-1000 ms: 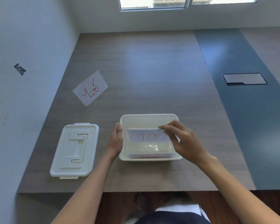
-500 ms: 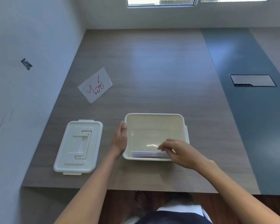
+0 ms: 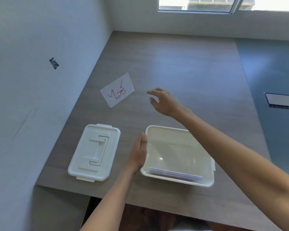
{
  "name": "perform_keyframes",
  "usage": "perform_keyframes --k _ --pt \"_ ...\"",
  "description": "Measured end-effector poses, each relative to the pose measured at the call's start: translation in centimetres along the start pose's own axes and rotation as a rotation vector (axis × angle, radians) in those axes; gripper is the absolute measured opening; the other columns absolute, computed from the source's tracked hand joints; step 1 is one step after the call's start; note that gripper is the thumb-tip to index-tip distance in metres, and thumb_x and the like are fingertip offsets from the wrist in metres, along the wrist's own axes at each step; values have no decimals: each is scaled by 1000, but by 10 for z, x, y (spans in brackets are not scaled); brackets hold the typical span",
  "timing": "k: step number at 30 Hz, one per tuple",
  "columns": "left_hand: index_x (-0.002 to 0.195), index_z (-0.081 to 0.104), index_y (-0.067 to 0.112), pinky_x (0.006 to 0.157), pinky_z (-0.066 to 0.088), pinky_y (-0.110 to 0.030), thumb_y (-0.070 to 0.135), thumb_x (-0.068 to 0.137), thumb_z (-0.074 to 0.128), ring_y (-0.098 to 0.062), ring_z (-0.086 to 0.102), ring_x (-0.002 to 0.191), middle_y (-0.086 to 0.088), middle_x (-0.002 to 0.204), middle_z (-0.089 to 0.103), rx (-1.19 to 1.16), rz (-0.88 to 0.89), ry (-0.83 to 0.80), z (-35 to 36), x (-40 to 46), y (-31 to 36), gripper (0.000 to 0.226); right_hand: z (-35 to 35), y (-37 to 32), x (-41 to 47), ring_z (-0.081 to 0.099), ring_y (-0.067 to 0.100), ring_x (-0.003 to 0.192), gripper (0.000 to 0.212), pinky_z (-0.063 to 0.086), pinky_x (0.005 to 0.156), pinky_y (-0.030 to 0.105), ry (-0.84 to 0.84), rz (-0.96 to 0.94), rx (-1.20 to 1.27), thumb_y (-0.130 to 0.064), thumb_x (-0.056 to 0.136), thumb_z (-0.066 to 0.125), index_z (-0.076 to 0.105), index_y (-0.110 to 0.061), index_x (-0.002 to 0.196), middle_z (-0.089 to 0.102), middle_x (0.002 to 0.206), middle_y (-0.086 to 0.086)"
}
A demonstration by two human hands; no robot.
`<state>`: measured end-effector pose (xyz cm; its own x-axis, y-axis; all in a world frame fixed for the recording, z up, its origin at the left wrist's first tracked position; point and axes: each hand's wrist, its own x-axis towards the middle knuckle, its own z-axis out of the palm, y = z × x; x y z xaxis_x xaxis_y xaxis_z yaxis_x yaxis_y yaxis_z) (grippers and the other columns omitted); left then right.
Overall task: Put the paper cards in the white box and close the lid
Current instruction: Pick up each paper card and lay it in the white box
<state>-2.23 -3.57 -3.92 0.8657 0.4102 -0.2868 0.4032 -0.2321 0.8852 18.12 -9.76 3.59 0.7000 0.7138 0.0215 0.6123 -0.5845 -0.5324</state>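
Note:
The white box [image 3: 178, 179] stands open near the table's front edge, with paper cards [image 3: 175, 174] stacked flat against its near wall. My left hand [image 3: 138, 152] rests flat against the box's left side. Its white lid [image 3: 94, 153] lies flat on the table to the left. One paper card [image 3: 117, 89] with red writing lies further back on the left. My right hand [image 3: 163, 101] hovers over the table, empty, fingers apart, a short way right of that card.
A light wall [image 3: 32, 80] runs along the table's left edge. A blue strip [image 3: 270, 77] crosses the table on the right, with a flat rectangular panel [image 3: 282, 100] set in it. A window sits above the far edge.
My right hand let go of a card inside the box, lifted out and moved back and left towards the loose card. The view shifted right.

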Motion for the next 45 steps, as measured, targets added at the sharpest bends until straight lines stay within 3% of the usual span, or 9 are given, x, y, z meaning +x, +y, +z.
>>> perform_keyframes --k 5,9,12,19,26,33,37,42,45 --pt "95 52 22 84 40 -12 34 107 27 8 51 85 6 95 57 -46 10 1 1 5 -9 30 14 -11 71 58 36 119 40 47 99 46 -93 13 -183 -20 98 44 58 -12 135 54 141 10" --pt "93 53 44 91 42 -25 39 106 27 3 54 91 22 91 56 -48 5 4 0 8 -14 30 31 -19 119 60 36 114 40 46 97 45 -147 -25 -271 -18 98 45 56 -10 135 52 142 11" --pt "113 58 34 103 43 -37 45 104 25 -8 57 111 12 111 61 -40 14 8 -1 13 -21 36 51 -26 158 58 36 116 42 43 101 46 -164 -65 -305 -17 97 48 51 -9 139 47 144 13" --pt "135 48 41 108 39 -28 47 104 25 3 49 124 17 129 56 -20 3 -15 -1 9 -17 40 84 -45 208 28 36 145 79 29 115 47 -258 -248 -597 -12 90 65 20 -16 155 28 157 15" --pt "136 50 39 104 38 -21 44 104 27 3 51 120 14 127 57 -50 7 -19 -2 7 -15 39 93 -49 194 62 30 108 37 41 94 39 -249 -371 -773 -5 91 60 54 -11 127 57 123 12" --pt "132 53 30 108 41 -34 46 103 26 -7 53 122 7 127 59 -34 22 2 2 12 -19 43 58 -26 155 64 35 97 36 40 83 39 -42 -368 -553 8 86 49 61 -6 117 63 112 14" --pt "136 52 26 109 34 -25 40 105 27 -4 48 127 7 137 57 -27 29 0 1 9 -16 43 23 -19 126 65 34 88 36 41 85 39 82 -360 -455 6 89 48 64 -9 117 67 109 11" --pt "100 55 13 90 42 -33 35 106 28 -15 55 95 -1 97 59 -19 6 12 1 6 -12 35 -24 -22 66 65 32 91 30 42 82 37 221 -399 -390 -2 94 51 64 -10 120 69 106 9" --pt "83 44 19 77 38 -30 31 107 28 -5 43 72 8 79 44 -40 -10 12 -1 1 -5 31 -50 -20 13 61 33 91 33 46 78 41 317 -380 -321 -6 96 52 62 -11 126 67 103 11"
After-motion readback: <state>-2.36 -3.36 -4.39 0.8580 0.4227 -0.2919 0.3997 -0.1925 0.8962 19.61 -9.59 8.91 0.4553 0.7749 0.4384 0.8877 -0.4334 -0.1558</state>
